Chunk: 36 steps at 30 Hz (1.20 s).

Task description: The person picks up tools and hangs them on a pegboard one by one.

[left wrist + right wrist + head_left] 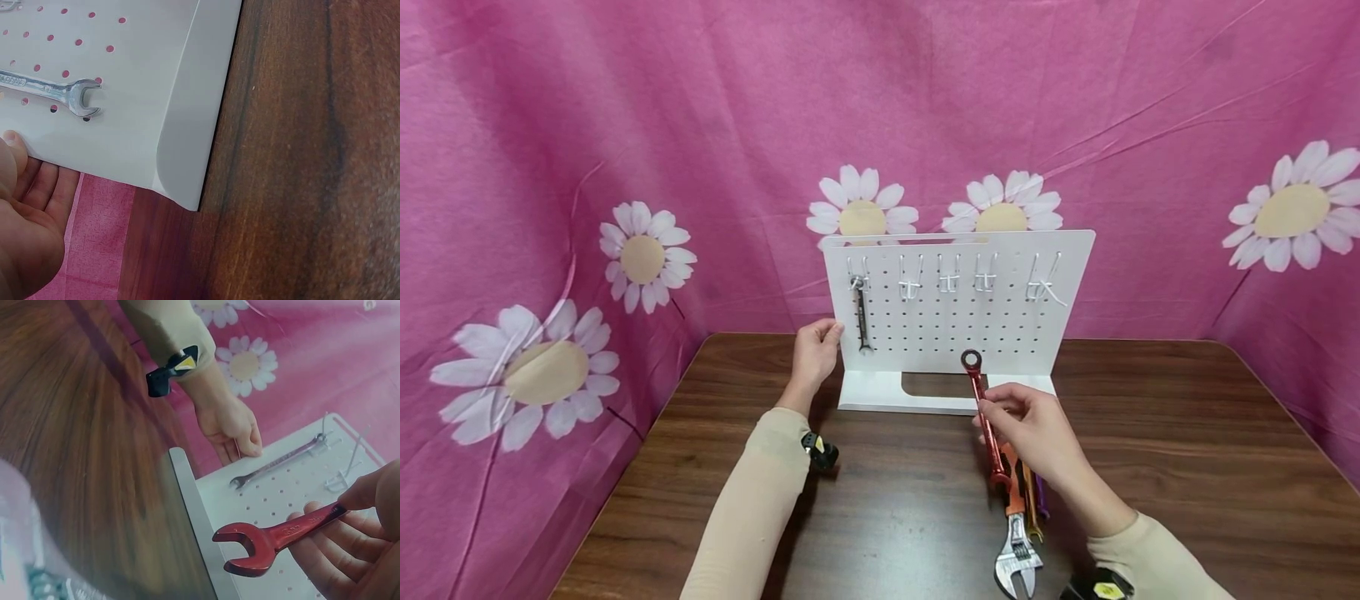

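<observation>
My right hand (1033, 425) pinches a red combination wrench (976, 379) by its shaft, ring end up, in front of the white pegboard (955, 333). Its open end (250, 549) points away from the hand in the right wrist view. With thumb in front and fingers behind, my left hand (816, 354) grips the board's left edge. A silver combination wrench (861, 317) hangs from the leftmost hook of the board. Several other white hooks (949, 279) along the top hold nothing. Below my right hand lies an adjustable wrench (1017, 542) with an orange and black handle.
Beside the adjustable wrench lie an orange wrench (1032, 508) and a purple tool (1042, 498), both partly hidden. The brown wooden table (895, 500) carries the board's base. A pink cloth (737, 125) with daisies hangs behind and at both sides.
</observation>
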{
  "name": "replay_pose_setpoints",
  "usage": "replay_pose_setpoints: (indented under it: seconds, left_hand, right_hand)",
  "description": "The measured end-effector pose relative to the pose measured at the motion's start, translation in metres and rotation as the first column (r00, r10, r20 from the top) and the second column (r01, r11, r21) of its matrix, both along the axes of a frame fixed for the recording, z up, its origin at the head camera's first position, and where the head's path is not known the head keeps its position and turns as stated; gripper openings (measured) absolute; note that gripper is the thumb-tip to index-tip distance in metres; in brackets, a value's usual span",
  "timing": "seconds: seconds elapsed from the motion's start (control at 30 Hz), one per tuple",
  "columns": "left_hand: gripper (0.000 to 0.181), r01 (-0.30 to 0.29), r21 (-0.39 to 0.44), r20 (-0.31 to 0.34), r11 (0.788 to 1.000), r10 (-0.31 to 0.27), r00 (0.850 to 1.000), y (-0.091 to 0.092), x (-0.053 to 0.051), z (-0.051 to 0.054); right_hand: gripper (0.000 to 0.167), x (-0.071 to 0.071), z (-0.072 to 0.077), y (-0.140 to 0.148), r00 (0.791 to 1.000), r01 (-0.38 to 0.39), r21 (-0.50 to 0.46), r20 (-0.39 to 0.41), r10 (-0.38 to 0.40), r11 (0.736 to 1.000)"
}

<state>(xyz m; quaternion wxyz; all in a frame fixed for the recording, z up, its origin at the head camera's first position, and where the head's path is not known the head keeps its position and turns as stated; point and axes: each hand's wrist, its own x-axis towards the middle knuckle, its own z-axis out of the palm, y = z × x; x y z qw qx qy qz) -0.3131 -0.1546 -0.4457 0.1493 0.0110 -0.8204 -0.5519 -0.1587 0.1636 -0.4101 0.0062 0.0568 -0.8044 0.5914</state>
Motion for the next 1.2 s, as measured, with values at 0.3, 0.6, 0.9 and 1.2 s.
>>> replay_pose_setpoints:
  seconds: [0.3, 0.6, 0.9, 1.2]
  left_hand:
    - [0.024, -0.005, -0.006, 0.013, 1.0, 0.005, 1.0, 0.001, 0.001, 0.002]
    - [0.023, -0.002, 0.006, 0.021, 1.0, 0.002, 1.0, 0.001, 0.002, 0.002]
    - [0.023, -0.008, 0.001, 0.02, 1.0, 0.008, 1.0, 0.001, 0.002, 0.003]
    - [0.023, -0.008, -0.01, 0.016, 1.0, 0.008, 1.0, 0.001, 0.002, 0.002]
  right_hand:
    - [0.021, -0.011, 0.007, -0.016, 0.999, -0.012, 0.012, -0.038, 0.012, 1.0]
    - [0.021, -0.021, 0.011, -0.03, 0.998, -0.015, -0.001, -0.059, 0.015, 1.0]
    - [0.019, -0.028, 0.019, -0.041, 0.996, 0.008, 0.017, -0.088, -0.006, 1.0]
    - [0.021, -0.032, 0.03, -0.051, 0.998, -0.022, -0.055, -0.067, 0.018, 0.998]
